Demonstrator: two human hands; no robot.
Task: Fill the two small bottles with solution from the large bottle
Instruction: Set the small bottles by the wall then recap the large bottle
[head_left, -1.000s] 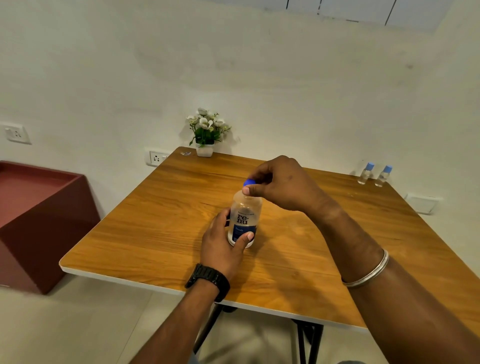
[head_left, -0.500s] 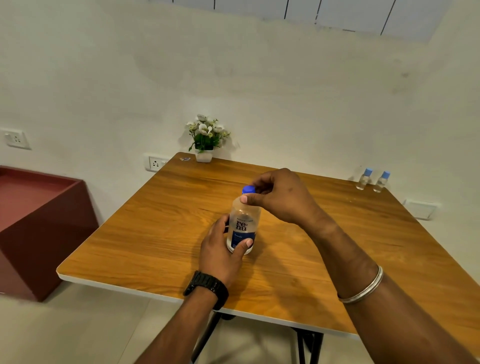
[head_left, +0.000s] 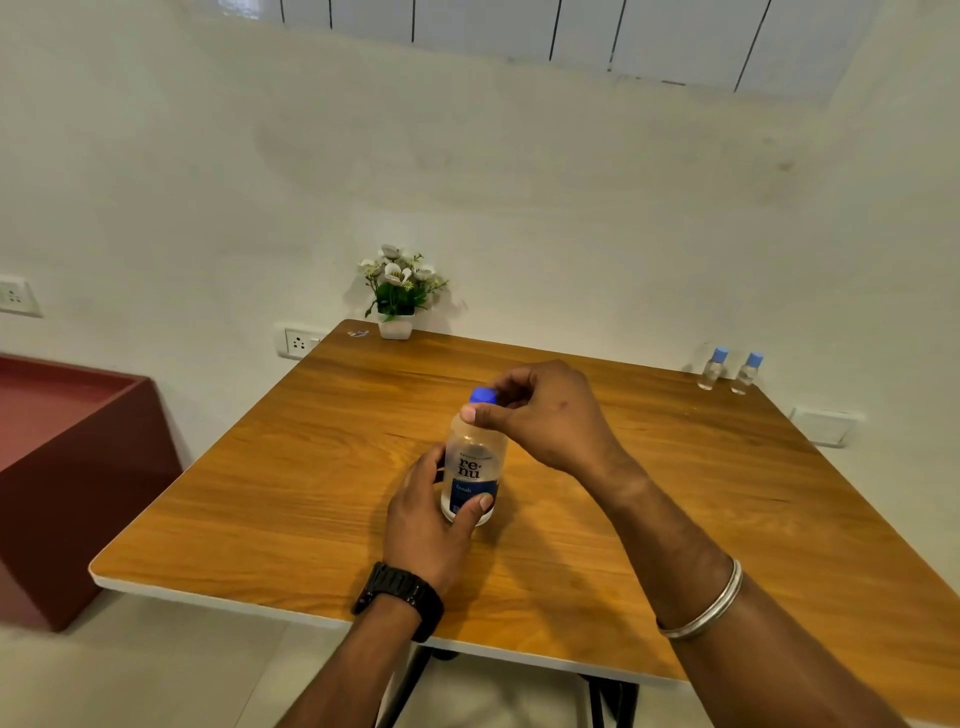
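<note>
The person is working on the blue cap (head_left: 483, 395) of the large bottle (head_left: 472, 470), which is standing upright near the middle of the table (head_left: 291, 467), and the step in hand looks to be unscrewing it. To do this well, the lower hand should be keeping the bottle pressed flat to the wood so that only the cap is turning, and the twisting should be coming from the fingertips rather than the whole arm, since a squeeze on the soft body could be pushing solution out once the seal gives. The left hand (head_left: 423, 514) is wrapping the bottle's lower half from 7 o'clock, fingers curled round the far side and the thumb lying across the blue label. The right hand (head_left: 545, 415) is reaching in from 3 o'clock with its fingers bent tightly; the thumb is lying just under the cap against the bottle's shoulder while the curled fingers are closing on the cap from behind, so the pinch is narrow. The two small bottles (head_left: 730, 370) are standing capped, side by side, at the table's 1 o'clock corner, well apart from the hands, and nothing is being poured yet.
</note>
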